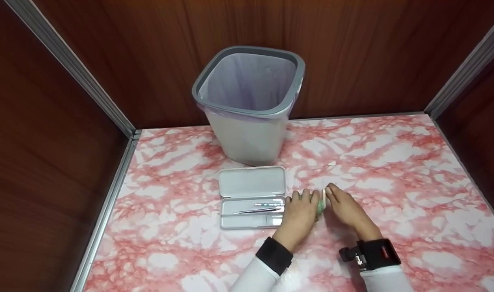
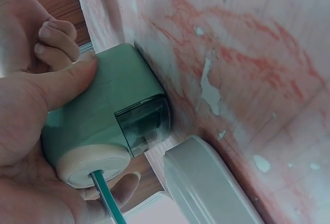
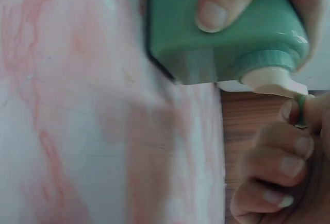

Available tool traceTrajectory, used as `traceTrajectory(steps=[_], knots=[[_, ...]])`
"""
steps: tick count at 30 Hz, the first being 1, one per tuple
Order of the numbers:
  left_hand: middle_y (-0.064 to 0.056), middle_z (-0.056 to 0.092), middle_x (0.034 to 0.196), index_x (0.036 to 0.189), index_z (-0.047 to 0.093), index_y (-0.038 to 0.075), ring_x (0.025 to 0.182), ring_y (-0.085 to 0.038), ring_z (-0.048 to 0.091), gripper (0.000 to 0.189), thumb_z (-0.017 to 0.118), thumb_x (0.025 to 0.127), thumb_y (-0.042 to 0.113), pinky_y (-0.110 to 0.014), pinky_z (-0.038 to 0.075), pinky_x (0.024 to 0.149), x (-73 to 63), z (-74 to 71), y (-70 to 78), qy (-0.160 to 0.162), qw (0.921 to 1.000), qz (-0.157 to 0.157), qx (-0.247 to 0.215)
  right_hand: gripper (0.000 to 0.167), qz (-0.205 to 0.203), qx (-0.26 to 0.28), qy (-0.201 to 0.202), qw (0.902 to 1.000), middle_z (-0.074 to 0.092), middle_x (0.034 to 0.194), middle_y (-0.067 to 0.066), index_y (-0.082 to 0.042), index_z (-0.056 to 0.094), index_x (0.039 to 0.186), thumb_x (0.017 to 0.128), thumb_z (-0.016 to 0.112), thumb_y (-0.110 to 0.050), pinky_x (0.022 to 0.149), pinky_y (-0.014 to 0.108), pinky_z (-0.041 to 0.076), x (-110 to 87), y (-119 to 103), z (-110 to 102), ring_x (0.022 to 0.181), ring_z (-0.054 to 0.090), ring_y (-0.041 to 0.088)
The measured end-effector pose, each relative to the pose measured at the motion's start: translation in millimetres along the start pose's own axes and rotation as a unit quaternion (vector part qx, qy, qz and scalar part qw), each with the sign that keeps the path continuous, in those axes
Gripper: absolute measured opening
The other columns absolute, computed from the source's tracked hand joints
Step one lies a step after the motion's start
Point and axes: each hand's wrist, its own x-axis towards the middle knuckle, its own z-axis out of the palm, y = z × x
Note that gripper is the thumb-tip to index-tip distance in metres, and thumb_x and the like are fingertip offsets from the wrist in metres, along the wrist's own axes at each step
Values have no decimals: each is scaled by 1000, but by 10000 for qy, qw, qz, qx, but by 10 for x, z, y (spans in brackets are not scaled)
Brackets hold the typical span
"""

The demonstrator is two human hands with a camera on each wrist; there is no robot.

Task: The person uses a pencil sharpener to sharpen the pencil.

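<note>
A green crank pencil sharpener stands on the marbled tabletop, partly covered by my left hand. That hand grips the sharpener's body, its thumb lying across the green casing in the left wrist view. A teal pencil sticks out of the round cream holder, beside a dark see-through shavings window. My right hand is at the opposite side. In the right wrist view its thumb and finger pinch the small green knob of the cream crank.
Left of the sharpener lies an opened grey pencil case with slim pens or pencils inside. Behind the case stands a trash bin with a purple liner. Brown wood panels enclose the table.
</note>
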Motion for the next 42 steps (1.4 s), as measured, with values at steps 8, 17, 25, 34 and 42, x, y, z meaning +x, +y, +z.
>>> traceTrajectory(steps=[8, 17, 25, 34, 42], knots=[[-1, 54, 115, 135, 50, 18, 97, -22, 53, 74, 76, 74, 52, -35, 43, 73, -15, 16, -11, 172, 9999, -3, -2, 44, -21, -347, -94, 9994, 54, 126, 29, 0, 51, 128, 106, 31, -33, 97, 60, 37, 84, 105, 92, 119, 50, 46], [1, 55, 113, 131, 53, 20, 95, -21, 54, 62, 73, 78, 47, -36, 42, 73, -17, 10, -12, 339, 9993, -110, 114, 34, 363, -899, -385, 9945, 62, 114, 24, -8, 56, 114, 105, 33, -32, 77, 63, 44, 72, 156, 168, 109, 56, 49], [2, 55, 112, 130, 51, 21, 96, -21, 54, 68, 75, 74, 51, -38, 41, 76, -32, -1, 13, 150, 9994, -212, 208, 37, 685, -1039, -607, 9904, 63, 115, 23, -7, 61, 114, 104, 34, -31, 76, 61, 45, -50, 156, 237, 106, 58, 47], [3, 54, 115, 131, 49, 23, 98, -22, 53, 71, 76, 73, 53, -41, 39, 83, -28, -25, 41, -26, 9992, -302, 262, 53, 727, -1105, -768, 9882, 58, 125, 27, 0, 52, 135, 104, 32, -38, 84, 65, 42, -232, 120, 250, 111, 55, 49], [2, 53, 115, 132, 49, 23, 97, -22, 53, 72, 76, 73, 53, -40, 39, 82, -27, -16, 60, -81, 9987, -422, 261, 27, 446, -764, -701, 9936, 64, 92, 10, -15, 58, 90, 104, 40, -28, 72, 55, 46, -347, 117, 247, 96, 63, 37]])
